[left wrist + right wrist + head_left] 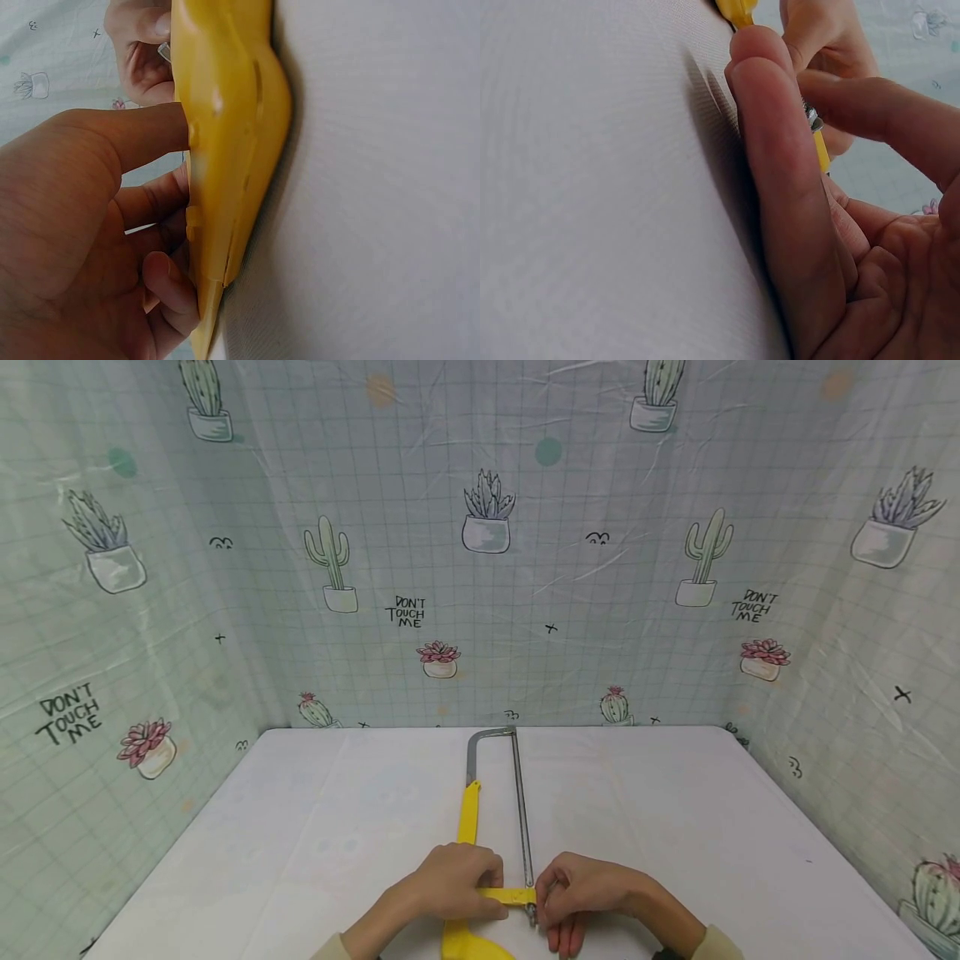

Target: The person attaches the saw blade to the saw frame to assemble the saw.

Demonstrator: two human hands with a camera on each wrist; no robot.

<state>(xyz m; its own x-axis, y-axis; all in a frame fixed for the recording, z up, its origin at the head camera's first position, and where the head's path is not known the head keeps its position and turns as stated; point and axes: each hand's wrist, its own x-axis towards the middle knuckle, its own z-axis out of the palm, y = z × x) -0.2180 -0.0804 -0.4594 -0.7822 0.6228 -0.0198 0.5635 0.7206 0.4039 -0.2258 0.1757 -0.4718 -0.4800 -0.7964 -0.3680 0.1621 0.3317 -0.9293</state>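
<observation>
A hacksaw (468, 818) with a yellow handle and grey metal frame lies on the white table, its long blade side (522, 810) to the right. My left hand (457, 881) grips the yellow part near the handle, thumb and fingers around its inner edge. In the left wrist view, the yellow handle (225, 112) fills the middle beside the fingers. My right hand (588, 889) is at the blade's near end, thumb and fingers pinching the small metal wing nut (812, 116) beyond the yellow crosspiece (513, 896). The fingers partly hide the nut.
The white table (360, 810) spreads out to both sides of the saw. Behind and beside it hangs a sheet (547, 577) printed with cacti and a grid. The saw's far corner reaches close to the table's back edge.
</observation>
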